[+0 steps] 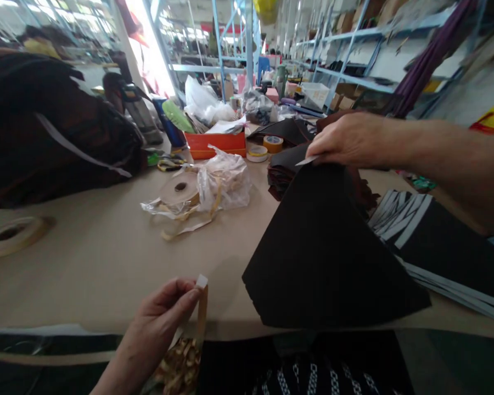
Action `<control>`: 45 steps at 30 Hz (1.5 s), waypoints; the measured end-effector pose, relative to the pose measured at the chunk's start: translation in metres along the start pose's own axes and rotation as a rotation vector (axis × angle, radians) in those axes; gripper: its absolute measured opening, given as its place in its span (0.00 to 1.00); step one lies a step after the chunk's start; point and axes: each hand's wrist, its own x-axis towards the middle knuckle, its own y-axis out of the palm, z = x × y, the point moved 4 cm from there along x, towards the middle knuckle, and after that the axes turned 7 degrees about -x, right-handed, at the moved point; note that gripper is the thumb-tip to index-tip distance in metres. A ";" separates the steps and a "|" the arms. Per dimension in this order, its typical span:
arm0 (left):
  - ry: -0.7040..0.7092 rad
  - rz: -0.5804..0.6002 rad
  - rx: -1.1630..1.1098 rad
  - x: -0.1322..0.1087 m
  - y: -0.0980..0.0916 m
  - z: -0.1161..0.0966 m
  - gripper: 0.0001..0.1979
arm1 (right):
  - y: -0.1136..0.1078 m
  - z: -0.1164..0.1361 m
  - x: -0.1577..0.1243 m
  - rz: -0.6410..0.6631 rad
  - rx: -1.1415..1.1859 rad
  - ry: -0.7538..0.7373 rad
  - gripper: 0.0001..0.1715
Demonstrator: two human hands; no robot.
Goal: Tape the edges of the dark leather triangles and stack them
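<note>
My right hand (346, 140) reaches out over the table and pinches the top corner of a large dark sheet (325, 252), lifting it so it hangs in a cone shape down to the table's near edge. A thin white strip (307, 161) shows at its fingertips. My left hand (164, 315) is at the near edge, fingers pinched on a strip of tan tape backing (201, 312) with a white end. The strip hangs down into a heap of curled tan strips (181, 365) below the table edge.
A tan tape roll (180, 188) lies among crumpled clear plastic (224, 178) mid-table. Another roll (10, 235) lies far left. A dark bag pile (53, 131) fills the left. An orange box (216, 145), small tape rolls (273, 144) and stacked dark sheets with white strips (436, 241) lie around.
</note>
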 end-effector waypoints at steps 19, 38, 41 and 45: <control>-0.047 0.509 0.068 -0.014 0.120 -0.014 0.10 | 0.120 0.145 -0.097 0.398 1.411 0.138 0.14; -0.113 0.621 0.479 -0.006 0.167 0.008 0.15 | 0.146 0.140 -0.172 0.292 1.539 0.374 0.06; -0.139 0.637 0.593 -0.001 0.172 0.008 0.19 | 0.162 0.103 -0.197 0.243 1.408 0.499 0.06; -0.123 0.641 0.685 0.007 0.179 0.003 0.20 | 0.188 0.050 -0.234 0.167 1.147 0.678 0.07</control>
